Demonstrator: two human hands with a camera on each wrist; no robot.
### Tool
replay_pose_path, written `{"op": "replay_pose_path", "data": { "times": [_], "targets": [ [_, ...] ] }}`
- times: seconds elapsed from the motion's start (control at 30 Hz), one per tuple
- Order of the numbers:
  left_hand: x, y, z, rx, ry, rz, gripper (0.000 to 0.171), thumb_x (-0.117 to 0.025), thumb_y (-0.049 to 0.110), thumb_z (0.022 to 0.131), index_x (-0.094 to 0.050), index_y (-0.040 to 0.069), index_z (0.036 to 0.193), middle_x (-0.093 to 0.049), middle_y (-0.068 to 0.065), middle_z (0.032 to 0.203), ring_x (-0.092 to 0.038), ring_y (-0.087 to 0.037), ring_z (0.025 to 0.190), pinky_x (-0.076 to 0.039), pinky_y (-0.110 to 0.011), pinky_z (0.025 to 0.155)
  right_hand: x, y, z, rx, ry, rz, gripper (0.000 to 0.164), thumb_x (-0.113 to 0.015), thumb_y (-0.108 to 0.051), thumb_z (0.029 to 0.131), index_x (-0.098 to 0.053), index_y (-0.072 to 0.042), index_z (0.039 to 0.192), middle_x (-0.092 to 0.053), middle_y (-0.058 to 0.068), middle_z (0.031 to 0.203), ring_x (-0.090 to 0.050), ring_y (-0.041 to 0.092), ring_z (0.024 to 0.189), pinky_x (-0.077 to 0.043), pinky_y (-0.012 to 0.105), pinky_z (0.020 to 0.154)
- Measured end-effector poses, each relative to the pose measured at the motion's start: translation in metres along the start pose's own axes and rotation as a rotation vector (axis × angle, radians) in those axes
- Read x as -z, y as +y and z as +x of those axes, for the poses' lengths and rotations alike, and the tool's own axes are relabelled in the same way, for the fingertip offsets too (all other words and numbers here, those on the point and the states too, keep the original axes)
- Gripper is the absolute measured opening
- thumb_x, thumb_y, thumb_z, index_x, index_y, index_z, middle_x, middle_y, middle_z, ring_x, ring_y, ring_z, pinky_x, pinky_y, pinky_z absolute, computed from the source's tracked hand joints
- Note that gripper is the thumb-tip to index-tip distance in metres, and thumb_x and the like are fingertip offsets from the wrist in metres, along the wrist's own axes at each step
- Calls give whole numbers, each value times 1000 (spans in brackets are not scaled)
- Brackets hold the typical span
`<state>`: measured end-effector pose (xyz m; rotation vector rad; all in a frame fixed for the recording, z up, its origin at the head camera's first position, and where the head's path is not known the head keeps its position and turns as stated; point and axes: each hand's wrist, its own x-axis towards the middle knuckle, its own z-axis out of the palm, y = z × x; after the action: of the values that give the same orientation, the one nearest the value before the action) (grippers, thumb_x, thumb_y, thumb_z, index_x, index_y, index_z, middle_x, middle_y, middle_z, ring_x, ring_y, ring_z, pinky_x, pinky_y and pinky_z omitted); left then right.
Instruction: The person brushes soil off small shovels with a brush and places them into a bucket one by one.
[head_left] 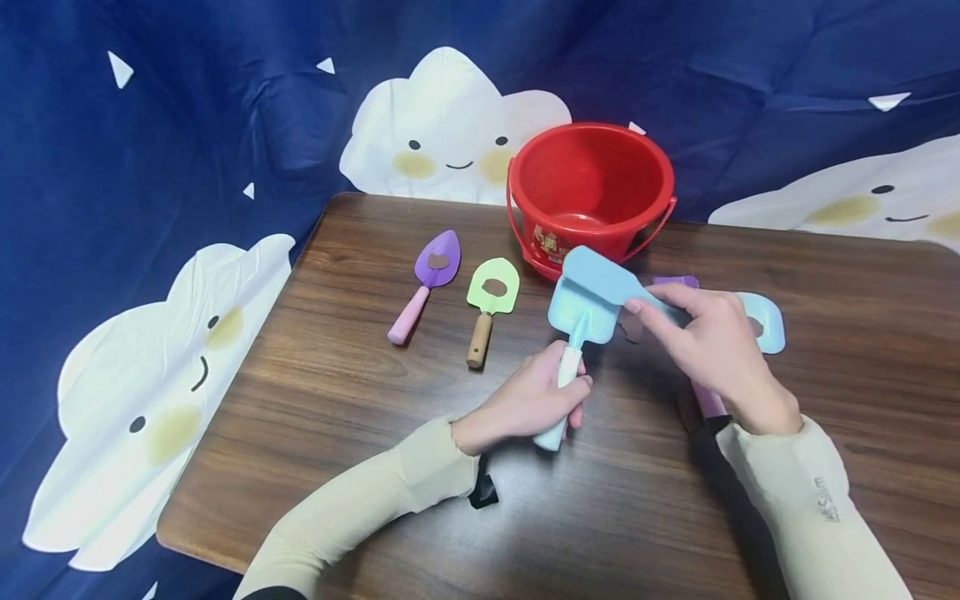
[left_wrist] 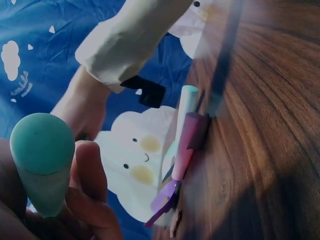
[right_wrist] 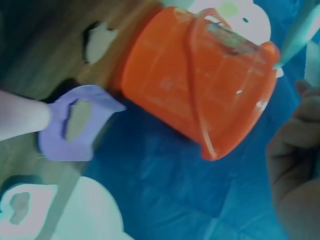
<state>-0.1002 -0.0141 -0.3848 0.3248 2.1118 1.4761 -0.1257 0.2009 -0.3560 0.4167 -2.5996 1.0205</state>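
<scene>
My left hand (head_left: 536, 387) grips the pale handle of a light blue toy shovel (head_left: 572, 360). Its blade tips upward, away from me. In the left wrist view, the mint-green handle end (left_wrist: 42, 145) sticks out from the curled fingers (left_wrist: 89, 170). Between thumb and fingers, my right hand (head_left: 720, 346) pinches a second light blue flat-bladed tool (head_left: 600, 275). That blade slants over the left shovel's blade and overlaps it in the head view; most of its handle is hidden by the hand.
Behind the blades stands a red bucket (head_left: 592, 175). Left lie a purple trowel (head_left: 442, 250) and a green shovel (head_left: 492, 283), each with a brown patch. Partly under my right arm are a purple shovel (right_wrist: 55, 135) with a pink handle and a light blue shovel (head_left: 771, 321). A brown piece (right_wrist: 99, 44) lies near the bucket.
</scene>
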Motion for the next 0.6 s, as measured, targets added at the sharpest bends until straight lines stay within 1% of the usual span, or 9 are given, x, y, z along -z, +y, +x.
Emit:
{"op": "replay_pose_path", "data": {
  "times": [0.07, 0.17, 0.23, 0.3, 0.37, 0.47, 0.6],
  "targets": [
    [0, 0, 0, 4, -1, 3, 6, -53, 16, 94, -48, 13, 97, -61, -3, 57, -59, -18, 42, -54, -33, 46, 0, -5, 1, 57, -36, -7, 28, -77, -19, 81, -73, -9, 107, -74, 6, 84, -52, 0, 62, -40, 14, 53],
    [0, -1, 1, 0, 0, 15, 6, -53, 14, 93, -48, 13, 98, -61, -3, 58, -59, -18, 42, -54, -33, 46, 0, -13, 1, 144, -93, -40, 30, -80, -18, 77, -74, -9, 105, -74, 4, 83, -56, 5, 60, -43, 14, 55],
    [0, -1, 1, -9, 6, 31, 7, -53, 13, 93, -48, 14, 98, -61, -2, 57, -59, -18, 43, -54, -32, 47, 0, -17, 2, 191, -118, -69, 30, -80, -19, 76, -74, -10, 104, -75, 4, 84, -55, 6, 57, -44, 17, 55],
    [0, -1, 1, -13, 12, 45, 8, -54, 13, 92, -48, 14, 98, -61, -2, 57, -59, -17, 43, -54, -32, 46, -1, -21, 2, 220, -137, -97, 30, -81, -20, 75, -74, -11, 104, -73, 2, 80, -52, 5, 55, -44, 20, 54],
    [-1, -1, 1, -13, 20, 59, 7, -54, 13, 92, -49, 14, 97, -61, -1, 57, -60, -17, 43, -54, -32, 46, -1, -23, 1, 234, -147, -117, 30, -81, -20, 75, -74, -12, 103, -71, -1, 75, -47, 4, 53, -43, 22, 52],
    [-1, 0, 1, -5, 28, 72, 8, -54, 14, 92, -49, 15, 97, -61, -1, 57, -59, -17, 42, -54, -32, 45, -1, -25, 1, 241, -153, -133, 29, -81, -20, 75, -74, -12, 102, -66, -4, 69, -45, 4, 53, -41, 23, 50],
    [-1, 1, 1, 11, 31, 84, 7, -54, 14, 92, -49, 15, 97, -61, 0, 57, -59, -17, 41, -53, -32, 45, -2, -24, 1, 235, -158, -133, 28, -80, -20, 75, -74, -12, 102, -66, -4, 69, -45, 4, 54, -40, 23, 49]
  ]
}}
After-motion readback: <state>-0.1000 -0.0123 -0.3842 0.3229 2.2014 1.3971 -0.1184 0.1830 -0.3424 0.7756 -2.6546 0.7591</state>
